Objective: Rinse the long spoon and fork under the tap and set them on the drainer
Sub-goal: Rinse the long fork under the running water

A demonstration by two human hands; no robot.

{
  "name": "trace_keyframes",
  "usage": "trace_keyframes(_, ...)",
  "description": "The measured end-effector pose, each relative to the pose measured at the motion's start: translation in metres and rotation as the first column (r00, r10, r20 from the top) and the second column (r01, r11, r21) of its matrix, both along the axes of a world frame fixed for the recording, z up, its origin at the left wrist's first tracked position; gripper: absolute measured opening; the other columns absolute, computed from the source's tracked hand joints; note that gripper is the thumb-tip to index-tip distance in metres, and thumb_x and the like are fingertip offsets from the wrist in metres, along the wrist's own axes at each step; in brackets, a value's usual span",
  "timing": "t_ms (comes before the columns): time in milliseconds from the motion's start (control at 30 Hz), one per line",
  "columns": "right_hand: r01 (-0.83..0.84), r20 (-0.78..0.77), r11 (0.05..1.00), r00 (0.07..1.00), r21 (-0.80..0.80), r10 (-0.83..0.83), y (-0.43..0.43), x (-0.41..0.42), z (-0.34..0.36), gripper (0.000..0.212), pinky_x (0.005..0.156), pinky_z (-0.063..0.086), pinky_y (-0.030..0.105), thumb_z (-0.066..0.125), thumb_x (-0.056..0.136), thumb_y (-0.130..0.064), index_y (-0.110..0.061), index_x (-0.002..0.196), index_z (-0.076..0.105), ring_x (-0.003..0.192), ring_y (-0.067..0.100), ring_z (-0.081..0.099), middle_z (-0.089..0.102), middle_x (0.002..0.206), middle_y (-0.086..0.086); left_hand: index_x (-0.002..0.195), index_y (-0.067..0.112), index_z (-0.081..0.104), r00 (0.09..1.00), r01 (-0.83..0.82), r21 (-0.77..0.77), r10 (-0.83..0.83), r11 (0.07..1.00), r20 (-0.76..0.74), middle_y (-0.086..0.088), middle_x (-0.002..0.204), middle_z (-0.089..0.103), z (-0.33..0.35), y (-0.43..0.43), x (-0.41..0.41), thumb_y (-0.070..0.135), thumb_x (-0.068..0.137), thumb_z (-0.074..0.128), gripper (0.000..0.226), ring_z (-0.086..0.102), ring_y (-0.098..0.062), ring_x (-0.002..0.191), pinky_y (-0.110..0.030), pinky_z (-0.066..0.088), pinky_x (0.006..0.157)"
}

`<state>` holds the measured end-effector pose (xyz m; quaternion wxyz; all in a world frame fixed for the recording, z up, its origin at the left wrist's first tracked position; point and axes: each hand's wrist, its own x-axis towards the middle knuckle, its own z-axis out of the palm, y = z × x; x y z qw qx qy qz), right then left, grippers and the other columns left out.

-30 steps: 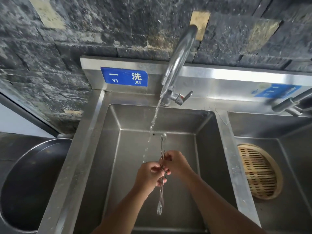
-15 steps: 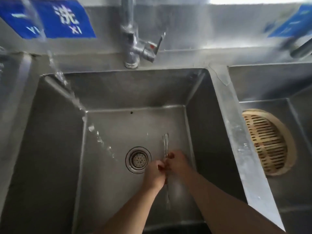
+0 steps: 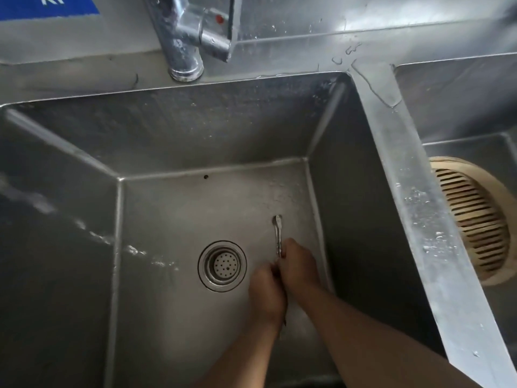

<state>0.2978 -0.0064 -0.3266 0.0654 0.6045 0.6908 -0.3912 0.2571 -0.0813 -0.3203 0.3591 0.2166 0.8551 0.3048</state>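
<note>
Low in the steel sink (image 3: 173, 127), my left hand (image 3: 267, 295) and my right hand (image 3: 298, 268) are pressed together around long metal cutlery (image 3: 277, 233). One thin shiny end sticks out beyond my right fingers toward the back wall. I cannot tell whether that end is the spoon or the fork, and the rest is hidden inside my hands. The tap base (image 3: 186, 46) stands behind the sink. Its water stream (image 3: 134, 250) falls in blurred drops at the left, away from my hands.
A round drain strainer (image 3: 222, 266) sits just left of my hands. A steel divider (image 3: 414, 191) separates a second basin on the right, where a round slatted bamboo drainer (image 3: 475, 222) lies. A blue sign (image 3: 47, 5) is on the backsplash.
My view has dropped and moved closer to the sink. My hands have moved down into the basin and to the right, and the water stream now falls to their left.
</note>
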Motion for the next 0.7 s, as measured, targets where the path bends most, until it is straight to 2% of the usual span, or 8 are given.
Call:
trace_keyframes(133, -0.011, 0.031, 0.998, 0.999, 0.061, 0.009, -0.005, 0.000, -0.003, 0.006, 0.065, 0.034, 0.029, 0.059, 0.086, -0.015, -0.014, 0.090, 0.055, 0.088, 0.030, 0.061, 0.066, 0.096, 0.010, 0.077, 0.010, 0.065, 1.000, -0.012, -0.012, 0.012, 1.000, -0.007, -0.004, 0.083, 0.070, 0.002, -0.002, 0.001, 0.020, 0.093, 0.055, 0.021, 0.062, -0.017, 0.078, -0.034, 0.044, 0.066)
trace_keyframes(233, -0.008, 0.040, 0.997, 0.999, 0.071, 0.005, -0.004, 0.001, -0.006, 0.007, 0.063, 0.035, 0.029, 0.060, 0.088, -0.017, -0.015, 0.089, 0.054, 0.082, 0.026, 0.060, 0.065, 0.094, 0.008, 0.068, 0.014, 0.059, 0.999, -0.029, 0.007, 0.029, 1.000, -0.018, 0.000, 0.074, 0.065, 0.002, -0.002, 0.002, 0.015, 0.091, 0.055, 0.023, 0.056, -0.012, 0.071, -0.027, 0.034, 0.056)
trace_keyframes(300, -0.015, 0.039, 0.998, 0.999, 0.062, 0.012, -0.002, 0.000, -0.008, 0.009, 0.064, 0.040, 0.030, 0.061, 0.089, -0.019, -0.014, 0.090, 0.054, 0.085, 0.027, 0.062, 0.066, 0.095, 0.009, 0.066, 0.018, 0.057, 0.999, -0.040, 0.022, 0.040, 0.999, -0.007, 0.005, 0.068, 0.060, 0.001, -0.002, 0.003, 0.012, 0.089, 0.055, 0.025, 0.052, -0.008, 0.067, -0.023, 0.030, 0.051)
trace_keyframes(433, 0.005, 0.055, 1.000, 0.998, 0.006, -0.005, -0.001, -0.001, 0.002, 0.017, 0.067, 0.040, 0.029, 0.064, 0.088, -0.023, -0.011, 0.098, 0.057, 0.094, 0.031, 0.064, 0.066, 0.101, 0.011, 0.081, 0.008, 0.067, 0.996, 0.079, -0.004, -0.079, 0.997, 0.036, -0.006, 0.083, 0.070, 0.008, -0.008, -0.008, 0.008, 0.084, 0.060, 0.008, 0.064, -0.019, 0.080, -0.034, 0.045, 0.069)
trace_keyframes(500, 0.008, 0.079, 1.000, 0.997, -0.007, -0.008, -0.002, 0.000, 0.018, 0.017, 0.068, 0.041, 0.030, 0.063, 0.088, -0.024, -0.011, 0.099, 0.058, 0.097, 0.031, 0.065, 0.067, 0.103, 0.012, 0.087, 0.007, 0.071, 0.988, 0.140, -0.010, -0.139, 0.990, 0.071, -0.007, 0.087, 0.073, 0.022, -0.013, -0.022, 0.004, 0.081, 0.063, 0.011, 0.066, -0.019, 0.084, -0.035, 0.050, 0.077)
trace_keyframes(567, 0.015, 0.055, 1.000, 0.998, -0.012, -0.015, 0.000, -0.002, 0.041, 0.007, 0.069, 0.046, 0.032, 0.061, 0.089, -0.020, -0.014, 0.092, 0.057, 0.092, 0.029, 0.066, 0.068, 0.100, 0.012, 0.083, 0.010, 0.071, 0.984, 0.166, -0.022, -0.164, 0.986, 0.070, -0.006, 0.082, 0.072, 0.047, -0.016, -0.042, 0.007, 0.082, 0.063, 0.009, 0.066, -0.018, 0.081, -0.035, 0.049, 0.076)
trace_keyframes(633, 0.019, -0.037, 0.999, 0.999, -0.046, -0.021, 0.004, -0.010, 0.075, 0.005, 0.068, 0.049, 0.032, 0.059, 0.089, -0.018, -0.018, 0.085, 0.056, 0.081, 0.025, 0.064, 0.068, 0.092, 0.010, 0.071, 0.013, 0.067, 0.984, 0.172, -0.024, -0.170, 0.985, 0.051, -0.005, 0.071, 0.069, 0.079, -0.016, -0.065, 0.011, 0.083, 0.062, 0.012, 0.065, -0.017, 0.071, -0.035, 0.051, 0.072)
trace_keyframes(700, -0.029, -0.123, 0.997, 0.992, -0.072, 0.020, 0.014, -0.025, 0.115, 0.005, 0.070, 0.054, 0.033, 0.058, 0.088, -0.018, -0.017, 0.088, 0.062, 0.080, 0.027, 0.068, 0.071, 0.088, 0.009, 0.067, 0.020, 0.064, 0.985, 0.170, 0.014, -0.170, 0.985, 0.026, -0.005, 0.070, 0.070, 0.117, -0.011, -0.089, 0.010, 0.083, 0.059, 0.019, 0.067, -0.020, 0.068, -0.037, 0.056, 0.070)
